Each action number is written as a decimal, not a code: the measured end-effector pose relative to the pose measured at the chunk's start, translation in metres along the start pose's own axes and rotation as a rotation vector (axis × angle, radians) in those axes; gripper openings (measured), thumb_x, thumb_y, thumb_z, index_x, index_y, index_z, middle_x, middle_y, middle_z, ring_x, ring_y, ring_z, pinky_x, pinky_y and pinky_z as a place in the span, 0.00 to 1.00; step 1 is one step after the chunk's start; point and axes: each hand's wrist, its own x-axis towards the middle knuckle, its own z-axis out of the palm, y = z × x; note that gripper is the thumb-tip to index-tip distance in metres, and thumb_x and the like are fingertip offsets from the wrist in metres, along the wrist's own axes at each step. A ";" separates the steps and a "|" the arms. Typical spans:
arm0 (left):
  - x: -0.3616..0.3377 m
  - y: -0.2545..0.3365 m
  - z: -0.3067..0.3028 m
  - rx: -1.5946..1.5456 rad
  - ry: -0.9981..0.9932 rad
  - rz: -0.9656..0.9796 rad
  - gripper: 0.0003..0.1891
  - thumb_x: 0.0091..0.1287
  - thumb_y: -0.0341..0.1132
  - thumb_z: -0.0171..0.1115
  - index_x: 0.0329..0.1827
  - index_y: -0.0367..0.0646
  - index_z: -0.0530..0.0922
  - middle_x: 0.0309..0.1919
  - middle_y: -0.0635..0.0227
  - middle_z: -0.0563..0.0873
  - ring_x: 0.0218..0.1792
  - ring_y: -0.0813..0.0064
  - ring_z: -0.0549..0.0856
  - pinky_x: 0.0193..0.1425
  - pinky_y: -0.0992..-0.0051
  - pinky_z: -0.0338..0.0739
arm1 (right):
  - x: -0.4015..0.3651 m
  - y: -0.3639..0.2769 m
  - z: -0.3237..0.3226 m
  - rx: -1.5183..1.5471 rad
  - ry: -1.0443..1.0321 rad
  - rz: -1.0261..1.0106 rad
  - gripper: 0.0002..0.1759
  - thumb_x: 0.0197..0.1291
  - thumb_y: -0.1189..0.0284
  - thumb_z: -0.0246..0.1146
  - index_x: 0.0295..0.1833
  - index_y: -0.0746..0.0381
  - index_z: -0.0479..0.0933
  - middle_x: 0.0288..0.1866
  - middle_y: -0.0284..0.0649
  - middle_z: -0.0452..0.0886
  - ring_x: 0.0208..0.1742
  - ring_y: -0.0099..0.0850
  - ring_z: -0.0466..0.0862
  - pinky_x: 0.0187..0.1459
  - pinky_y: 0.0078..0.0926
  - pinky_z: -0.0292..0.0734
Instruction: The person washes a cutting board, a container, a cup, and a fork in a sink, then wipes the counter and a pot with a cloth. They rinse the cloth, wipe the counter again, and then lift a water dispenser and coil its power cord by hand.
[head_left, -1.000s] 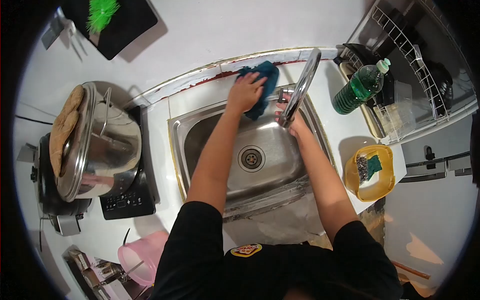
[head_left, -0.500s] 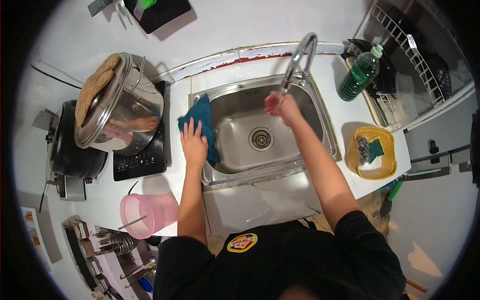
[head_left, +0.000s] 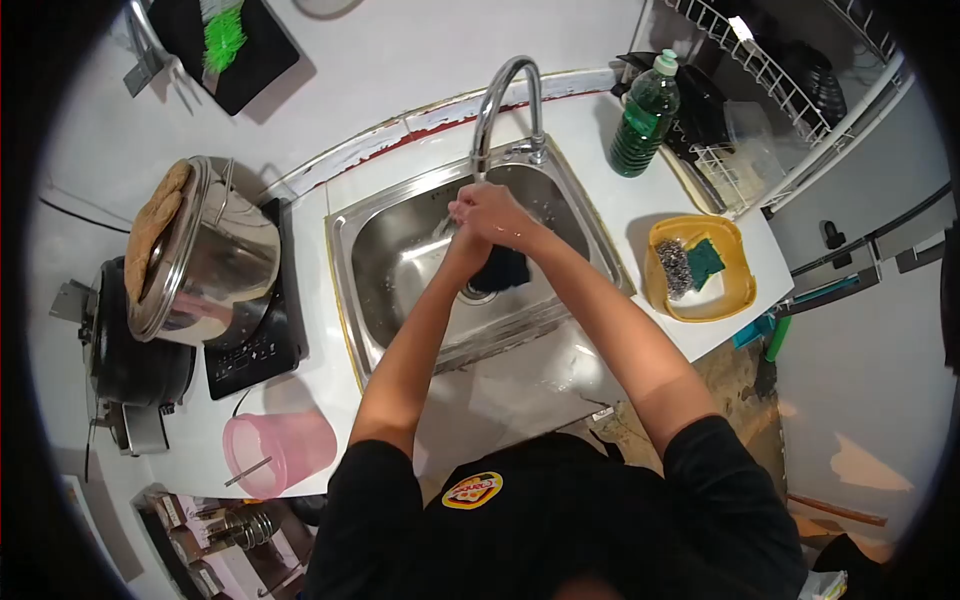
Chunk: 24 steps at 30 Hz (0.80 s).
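Both hands meet under the curved faucet (head_left: 487,110), over the steel sink (head_left: 375,310). My right hand (head_left: 497,212) lies on top, with its fingers curled over my left hand (head_left: 468,243), which is mostly hidden beneath it. Water runs over them and splashes into the basin. A dark teal cloth (head_left: 502,272) hangs just below the hands, over the drain. It seems to come from my left hand, though the grip itself is covered. Whether my right hand also holds some of the cloth is not visible.
Right of the sink are a green soap bottle (head_left: 642,120) and a yellow tub (head_left: 735,295) with scrubbers. A large steel pot (head_left: 235,265) stands on a black cooktop (head_left: 255,355) at the left, with a pink bucket (head_left: 300,445) in front. A wire rack (head_left: 760,60) is at upper right.
My left hand and the cloth have moved from the sink's left rim to under the faucet. My right hand now covers my left. The view has shifted, and water now splashes.
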 end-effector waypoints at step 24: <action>0.000 -0.051 0.027 -0.049 -0.079 -0.125 0.16 0.60 0.35 0.62 0.50 0.40 0.74 0.48 0.64 0.78 0.50 0.72 0.76 0.55 0.70 0.71 | 0.020 0.033 0.016 -0.226 -0.033 0.132 0.17 0.58 0.62 0.56 0.34 0.66 0.79 0.34 0.54 0.80 0.37 0.51 0.81 0.43 0.44 0.76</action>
